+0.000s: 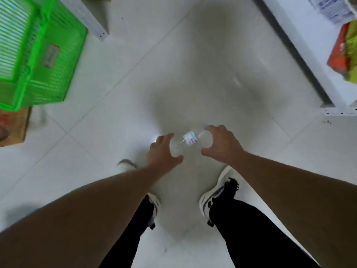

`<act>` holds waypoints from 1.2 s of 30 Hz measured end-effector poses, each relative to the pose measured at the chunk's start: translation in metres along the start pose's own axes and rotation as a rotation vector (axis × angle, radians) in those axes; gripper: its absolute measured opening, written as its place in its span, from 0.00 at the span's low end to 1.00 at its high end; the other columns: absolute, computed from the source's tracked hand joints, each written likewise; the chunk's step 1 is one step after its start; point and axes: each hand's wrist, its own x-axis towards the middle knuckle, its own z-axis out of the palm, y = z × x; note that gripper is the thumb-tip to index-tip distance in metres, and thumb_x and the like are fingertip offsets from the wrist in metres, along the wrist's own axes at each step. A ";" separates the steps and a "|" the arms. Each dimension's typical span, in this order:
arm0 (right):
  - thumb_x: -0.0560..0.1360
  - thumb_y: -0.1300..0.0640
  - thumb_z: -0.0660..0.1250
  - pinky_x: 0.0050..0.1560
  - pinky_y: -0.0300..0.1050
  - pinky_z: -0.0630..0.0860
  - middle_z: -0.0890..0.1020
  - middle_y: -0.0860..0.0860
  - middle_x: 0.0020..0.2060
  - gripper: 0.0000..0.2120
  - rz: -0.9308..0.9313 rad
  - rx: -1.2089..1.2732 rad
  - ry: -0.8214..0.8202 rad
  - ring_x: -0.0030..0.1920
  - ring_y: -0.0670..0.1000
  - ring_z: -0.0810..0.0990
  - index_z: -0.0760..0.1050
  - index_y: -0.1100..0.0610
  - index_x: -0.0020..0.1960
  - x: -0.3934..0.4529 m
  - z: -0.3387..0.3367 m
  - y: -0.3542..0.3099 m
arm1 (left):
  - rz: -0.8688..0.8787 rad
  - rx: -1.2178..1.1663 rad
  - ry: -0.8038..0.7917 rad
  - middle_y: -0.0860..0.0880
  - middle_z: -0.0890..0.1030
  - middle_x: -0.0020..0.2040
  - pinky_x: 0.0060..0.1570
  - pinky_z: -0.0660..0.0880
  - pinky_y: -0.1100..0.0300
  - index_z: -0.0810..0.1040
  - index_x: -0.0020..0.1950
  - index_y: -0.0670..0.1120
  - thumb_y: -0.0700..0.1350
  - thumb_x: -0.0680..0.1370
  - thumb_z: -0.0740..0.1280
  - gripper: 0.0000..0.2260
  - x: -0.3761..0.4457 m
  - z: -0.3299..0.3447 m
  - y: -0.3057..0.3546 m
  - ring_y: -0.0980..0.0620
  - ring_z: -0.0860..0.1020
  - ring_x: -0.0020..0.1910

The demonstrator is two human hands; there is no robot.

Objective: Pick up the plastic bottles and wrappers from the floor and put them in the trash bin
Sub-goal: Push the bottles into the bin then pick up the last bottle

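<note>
A clear plastic bottle (188, 141) with a small white label lies slantwise over the white tiled floor, just ahead of my feet. My left hand (161, 149) wraps its lower end, fingers over the top and thumb underneath, touching it. My right hand (222, 145) is spread at the bottle's cap end; its fingertips reach over the neck and its thumb stays apart from the bottle. No wrappers and no trash bin are in view.
Stacked green plastic baskets (38, 55) stand at the upper left, above a cardboard box (13, 126). A white shelf (309, 55) with packaged goods runs along the right. My two white shoes (218, 192) stand below the bottle.
</note>
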 end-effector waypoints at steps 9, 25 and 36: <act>0.73 0.60 0.73 0.46 0.54 0.77 0.72 0.56 0.64 0.33 -0.219 -0.463 0.130 0.63 0.62 0.72 0.67 0.48 0.75 0.149 0.108 0.063 | 0.014 0.115 0.126 0.45 0.71 0.64 0.53 0.79 0.45 0.71 0.70 0.50 0.43 0.73 0.72 0.26 0.116 0.134 -0.052 0.37 0.78 0.58; 0.71 0.53 0.71 0.44 0.51 0.75 0.77 0.54 0.53 0.30 -0.529 -0.499 0.237 0.52 0.60 0.78 0.67 0.48 0.72 -0.163 -0.116 -0.078 | -0.003 -0.037 0.447 0.50 0.71 0.69 0.45 0.80 0.49 0.68 0.74 0.57 0.46 0.73 0.73 0.30 -0.200 -0.101 0.041 0.44 0.80 0.47; 0.69 0.34 0.77 0.60 0.51 0.77 0.77 0.48 0.57 0.38 -0.705 -0.420 -0.094 0.58 0.52 0.77 0.68 0.40 0.75 -0.259 -0.033 -0.150 | -0.192 -0.309 0.577 0.53 0.70 0.68 0.44 0.79 0.52 0.70 0.73 0.58 0.44 0.72 0.73 0.30 -0.339 -0.045 -0.073 0.46 0.79 0.49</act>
